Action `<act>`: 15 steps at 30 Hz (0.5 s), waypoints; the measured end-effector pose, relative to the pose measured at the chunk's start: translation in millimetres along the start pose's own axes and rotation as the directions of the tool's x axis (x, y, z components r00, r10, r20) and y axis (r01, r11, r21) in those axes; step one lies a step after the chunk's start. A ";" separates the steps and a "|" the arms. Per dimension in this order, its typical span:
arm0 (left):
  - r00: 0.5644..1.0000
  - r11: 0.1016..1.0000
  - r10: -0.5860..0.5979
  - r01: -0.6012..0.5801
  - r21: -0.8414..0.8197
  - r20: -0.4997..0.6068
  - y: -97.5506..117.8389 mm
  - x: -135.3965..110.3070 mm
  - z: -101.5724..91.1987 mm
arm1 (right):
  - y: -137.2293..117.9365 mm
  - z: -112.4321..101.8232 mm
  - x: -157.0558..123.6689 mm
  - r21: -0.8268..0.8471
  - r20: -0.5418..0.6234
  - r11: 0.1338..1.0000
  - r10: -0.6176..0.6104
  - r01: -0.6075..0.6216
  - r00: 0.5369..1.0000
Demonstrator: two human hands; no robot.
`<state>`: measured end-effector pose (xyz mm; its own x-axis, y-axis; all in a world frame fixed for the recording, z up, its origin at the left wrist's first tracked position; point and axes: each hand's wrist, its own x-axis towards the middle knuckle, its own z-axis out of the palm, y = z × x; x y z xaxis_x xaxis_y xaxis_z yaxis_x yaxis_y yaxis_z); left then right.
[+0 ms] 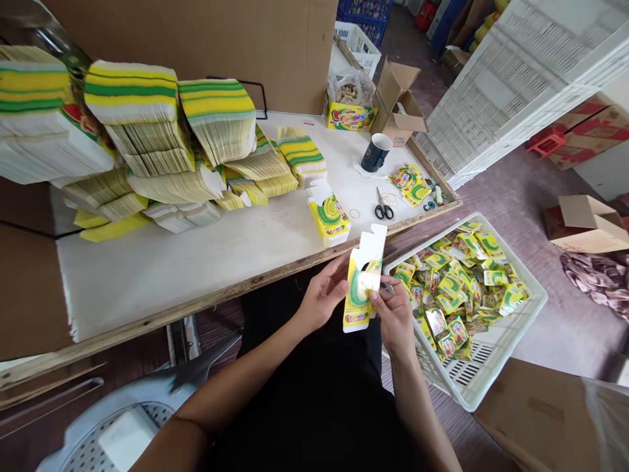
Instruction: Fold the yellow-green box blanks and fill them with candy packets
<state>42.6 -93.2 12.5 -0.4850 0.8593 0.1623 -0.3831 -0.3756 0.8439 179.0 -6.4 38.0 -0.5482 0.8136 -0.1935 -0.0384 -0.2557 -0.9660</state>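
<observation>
A yellow-green paper carton (358, 298) with white open flaps at its top is held up in front of my body, past the table's front edge. My right hand (396, 318) pinches its right side, the thumb lying on the printed front. At the left edge my left hand (322, 295) steadies it between thumb and fingers; some fingertips are hidden behind the card. Just beyond, on the tabletop, lies a small stack of similar flattened cartons (329, 216). Black-handled scissors (384, 207) rest to the right of that stack.
Tall bundles of flat cartons (132, 98) fill the table's left back. A dark mug (377, 154), a display box (351, 117) and small packets (410, 183) stand farther right. A white plastic crate (521, 314) of small packets is at my right. A grey stool (118, 419) sits lower left.
</observation>
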 end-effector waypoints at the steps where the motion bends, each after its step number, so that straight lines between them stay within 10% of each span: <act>1: 0.990 0.984 -0.124 0.130 -0.117 0.063 2.7 3.4 -0.5 | 1.3 2.6 -1.7 0.006 0.025 1.000 0.011 -0.011 1.000; 6: 0.897 0.863 -0.295 0.398 -0.310 0.328 8.4 6.6 -3.3 | 6.8 9.2 -4.8 0.005 0.033 1.000 -0.020 0.020 0.999; 15: 0.952 0.922 -0.296 0.307 -0.236 0.082 -4.6 2.4 -2.9 | 2.6 8.8 -7.1 -0.263 0.017 0.957 -0.119 0.119 0.993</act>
<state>40.9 -90.5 7.5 -0.2838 0.9574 -0.0538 -0.6880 -0.1642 0.7069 175.3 -17.4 38.4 -0.5543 0.8290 -0.0743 0.1174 -0.0105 -0.9930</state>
